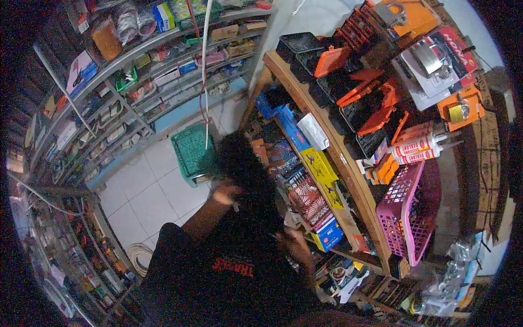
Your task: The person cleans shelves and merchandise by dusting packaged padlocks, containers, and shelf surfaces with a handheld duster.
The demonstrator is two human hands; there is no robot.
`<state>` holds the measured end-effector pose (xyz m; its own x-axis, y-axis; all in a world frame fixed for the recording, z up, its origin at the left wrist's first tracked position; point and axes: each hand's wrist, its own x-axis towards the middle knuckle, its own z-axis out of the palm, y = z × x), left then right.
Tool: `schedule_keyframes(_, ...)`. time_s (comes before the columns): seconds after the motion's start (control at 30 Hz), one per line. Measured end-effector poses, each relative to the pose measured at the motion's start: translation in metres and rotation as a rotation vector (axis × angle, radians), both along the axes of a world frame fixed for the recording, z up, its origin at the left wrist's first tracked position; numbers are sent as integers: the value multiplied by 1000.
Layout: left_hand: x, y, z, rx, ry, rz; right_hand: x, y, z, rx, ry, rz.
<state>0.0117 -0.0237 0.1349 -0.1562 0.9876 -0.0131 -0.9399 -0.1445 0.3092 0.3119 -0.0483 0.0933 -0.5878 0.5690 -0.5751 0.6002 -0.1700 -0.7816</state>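
Observation:
Neither my left hand nor my right hand shows in the head view. Directly before me is another person in a black shirt (218,289) with red lettering, seen from behind and above. That person's left hand (226,193) is raised beside their dark hair, close to a green plastic basket (188,147) on the floor. Their right forearm (297,245) reaches along the wooden shelf (348,171); its fingers are hard to make out, and I cannot tell whether it holds anything.
Orange-and-black bins (365,103), sealant tubes (417,150) and a pink basket (406,218) crowd the right shelf. Below it are small boxes (327,231). Stocked metal shelves (147,49) curve along the left. A white cable (205,60) hangs down; coiled hose (140,259) lies on the tiles (136,180).

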Motion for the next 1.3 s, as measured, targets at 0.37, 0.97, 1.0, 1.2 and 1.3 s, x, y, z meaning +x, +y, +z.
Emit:
schedule_keyframes(0.37, 0, 1, 2, -113, -30, 74, -35, -34, 42, 111, 73, -352)
schedule_keyframes(0.97, 12, 15, -12, 7, 5, 98, 25, -4, -98, 81, 390, -161)
schedule_keyframes(1.0, 13, 15, -14, 17, -20, 92, 35, -1, -126, 177, 436, -117)
schedule_keyframes(1.2, 27, 15, 20, -146, 3, -1, 9, -16, -54, -69, 526, -81)
schedule_keyframes(1.3, 11, 11, -13, -114, -89, -118, 4, -4, -62, 54, 450, -48)
